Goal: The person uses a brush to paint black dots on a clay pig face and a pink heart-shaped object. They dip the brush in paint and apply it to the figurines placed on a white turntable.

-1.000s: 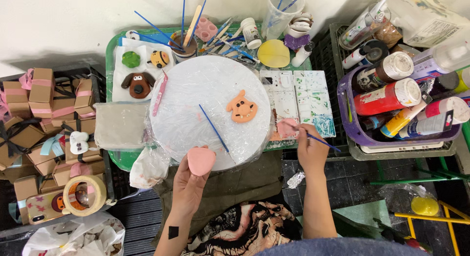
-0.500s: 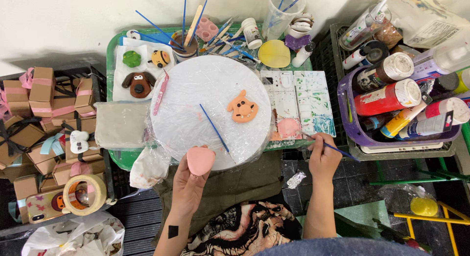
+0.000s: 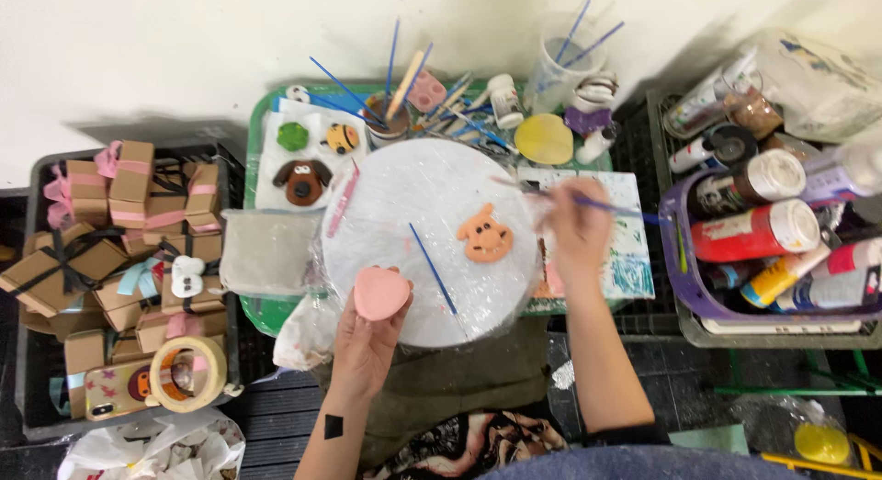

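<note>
Looking down on a crowded craft spot against a plain pale wall; a green tray [image 3: 260,316] carries a round white board wrapped in clear film [image 3: 404,204], and on it lie an orange clay pig face [image 3: 484,236] and a loose blue brush [image 3: 433,269]; the left hand [image 3: 366,338] sits at the board's near edge, fingers curled up around a pink clay piece [image 3: 381,293]; the right hand [image 3: 578,227] hovers just right of the pig face over a paint-smeared sheet [image 3: 627,256], fingers pinching a thin blue paintbrush [image 3: 614,207], blurred; behind the board, a brown dog face [image 3: 302,180] on white paper and a cup of brushes [image 3: 390,122]; left, a black crate of small brown gift boxes [image 3: 73,259] and a tape roll [image 3: 188,373]; right, a purple basket of paint bottles [image 3: 770,241]; dark slatted floor below.
</note>
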